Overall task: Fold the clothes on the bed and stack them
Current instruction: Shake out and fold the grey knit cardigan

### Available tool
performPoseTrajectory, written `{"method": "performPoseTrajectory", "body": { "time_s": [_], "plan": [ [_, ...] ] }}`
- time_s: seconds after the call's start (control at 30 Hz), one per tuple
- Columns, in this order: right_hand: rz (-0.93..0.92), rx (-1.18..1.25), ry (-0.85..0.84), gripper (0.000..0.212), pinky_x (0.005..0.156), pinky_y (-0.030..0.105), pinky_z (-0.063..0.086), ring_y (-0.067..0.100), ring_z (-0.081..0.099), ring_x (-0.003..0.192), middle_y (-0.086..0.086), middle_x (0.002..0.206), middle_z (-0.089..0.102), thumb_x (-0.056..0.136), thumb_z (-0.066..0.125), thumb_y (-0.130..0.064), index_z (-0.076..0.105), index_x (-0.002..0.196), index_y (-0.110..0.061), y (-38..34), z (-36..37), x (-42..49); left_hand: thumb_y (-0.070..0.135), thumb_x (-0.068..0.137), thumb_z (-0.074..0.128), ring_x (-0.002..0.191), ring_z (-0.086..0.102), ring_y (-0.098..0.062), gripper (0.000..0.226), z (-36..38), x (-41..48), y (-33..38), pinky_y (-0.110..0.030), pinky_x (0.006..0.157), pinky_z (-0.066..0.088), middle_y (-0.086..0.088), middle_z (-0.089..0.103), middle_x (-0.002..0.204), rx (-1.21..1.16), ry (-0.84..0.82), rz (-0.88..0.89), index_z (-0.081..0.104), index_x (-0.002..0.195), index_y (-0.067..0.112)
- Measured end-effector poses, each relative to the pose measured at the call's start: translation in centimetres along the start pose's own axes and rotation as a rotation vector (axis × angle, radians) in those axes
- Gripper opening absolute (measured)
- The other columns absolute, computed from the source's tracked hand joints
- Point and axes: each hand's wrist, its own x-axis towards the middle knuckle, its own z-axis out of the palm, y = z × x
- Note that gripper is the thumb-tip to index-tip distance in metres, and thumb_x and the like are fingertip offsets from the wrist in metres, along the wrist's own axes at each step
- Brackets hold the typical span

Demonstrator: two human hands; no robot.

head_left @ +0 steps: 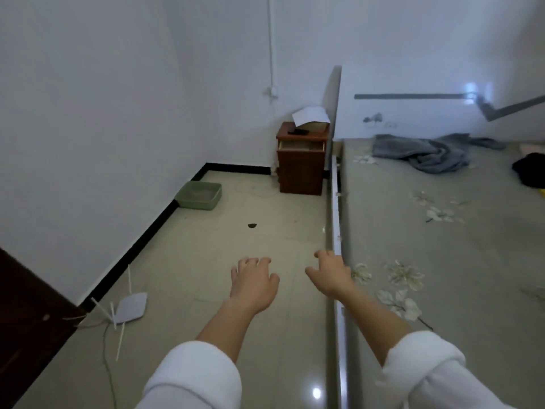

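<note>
Your left hand point(253, 280) hangs over the floor just beside the bed with the grey flower-printed sheet point(442, 246), and your right hand point(330, 274) is at that bed's side edge. The fingers of both are loosely curled, slightly spread, and hold nothing. The crumpled grey-blue fabric garment point(424, 153) lies at the bed's head end, well apart from both hands, with a bunched black garment point(530, 172) near it.

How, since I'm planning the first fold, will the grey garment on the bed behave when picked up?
The grey garment lies crumpled in soft folds, so it is probably floppy and will sag from one grip. It looks thick and fleecy, so likely not slippery. Spread wide on the bed, it may trail when lifted.
</note>
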Motion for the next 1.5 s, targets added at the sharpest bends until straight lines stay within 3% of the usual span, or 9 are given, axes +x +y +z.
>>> {"method": "performPoseTrajectory", "body": {
  "time_s": [0.27, 0.43, 0.63, 1.03, 1.27, 1.4, 1.5],
  "plan": [
    [0.267, 0.068, 0.107, 0.051, 0.106, 0.043, 0.035, 0.031, 0.039, 0.129, 0.012, 0.140, 0.043, 0.092, 0.048, -0.036, 0.042, 0.135, -0.010, -1.0, -2.5, 6.0, 0.031, 0.096, 0.037, 0.135, 0.026, -0.027, 0.047, -0.8, 13.1, 0.5, -0.042, 0.113, 0.020, -0.006, 0.041, 0.145, 0.070, -0.161, 0.279, 0.037, 0.142, 0.020],
    [0.420, 0.073, 0.159, 0.053, 0.107, 0.042, 0.034, 0.029, 0.035, 0.132, 0.011, 0.143, 0.041, 0.093, 0.048, -0.037, 0.038, 0.139, -0.012, 2.7, -6.4, 10.8, 0.031, 0.097, 0.037, 0.130, 0.034, -0.028, 0.044, -0.8, 22.0, 6.0, -0.038, 0.107, 0.027, -0.008, 0.044, 0.142, 0.034, -0.179, 0.473, 0.040, 0.139, 0.019],
    [0.564, 0.068, 0.222, 0.055, 0.104, 0.043, 0.032, 0.029, 0.034, 0.133, 0.009, 0.144, 0.040, 0.092, 0.048, -0.040, 0.036, 0.140, -0.016, 8.6, -11.9, 21.2, 0.029, 0.097, 0.040, 0.137, 0.029, -0.025, 0.047, 0.7, 35.5, 14.5, -0.038, 0.113, 0.025, -0.007, 0.039, 0.147, -0.001, -0.207, 0.651, 0.037, 0.143, 0.016],
    [0.622, 0.205, 0.303, 0.054, 0.104, 0.041, 0.037, 0.030, 0.041, 0.129, 0.012, 0.143, 0.043, 0.092, 0.049, -0.037, 0.038, 0.139, -0.011, 18.3, -24.6, 49.2, 0.034, 0.097, 0.040, 0.138, 0.025, -0.028, 0.051, -0.3, 69.5, 30.3, -0.045, 0.109, 0.028, -0.008, 0.035, 0.148, 0.163, -0.235, 0.646, 0.031, 0.145, 0.020],
    [0.708, 0.274, 0.371, 0.053, 0.102, 0.038, 0.039, 0.028, 0.044, 0.128, 0.013, 0.142, 0.044, 0.093, 0.050, -0.035, 0.038, 0.138, -0.009, 29.6, -30.2, 67.3, 0.035, 0.097, 0.038, 0.134, 0.031, -0.030, 0.050, 6.0, 90.3, 42.5, -0.043, 0.109, 0.031, -0.010, 0.036, 0.148, 0.234, -0.265, 0.817, 0.032, 0.144, 0.019],
    [0.875, 0.382, 0.438, 0.052, 0.101, 0.036, 0.040, 0.028, 0.047, 0.125, 0.012, 0.142, 0.046, 0.095, 0.049, -0.034, 0.038, 0.139, -0.009, 38.2, -31.7, 77.8, 0.033, 0.098, 0.037, 0.136, 0.027, -0.027, 0.049, 12.6, 102.0, 51.9, -0.042, 0.111, 0.027, -0.008, 0.035, 0.148, 0.272, -0.377, 0.941, 0.032, 0.145, 0.017],
    [1.007, 0.450, 0.399, 0.050, 0.099, 0.036, 0.042, 0.027, 0.049, 0.122, 0.012, 0.139, 0.047, 0.097, 0.047, -0.034, 0.037, 0.139, -0.010, 43.8, -31.7, 84.4, 0.032, 0.099, 0.038, 0.135, 0.027, -0.024, 0.047, 18.1, 108.9, 57.2, -0.037, 0.109, 0.027, -0.005, 0.037, 0.146, 0.305, -0.471, 1.027, 0.034, 0.142, 0.017]
  ]
}}
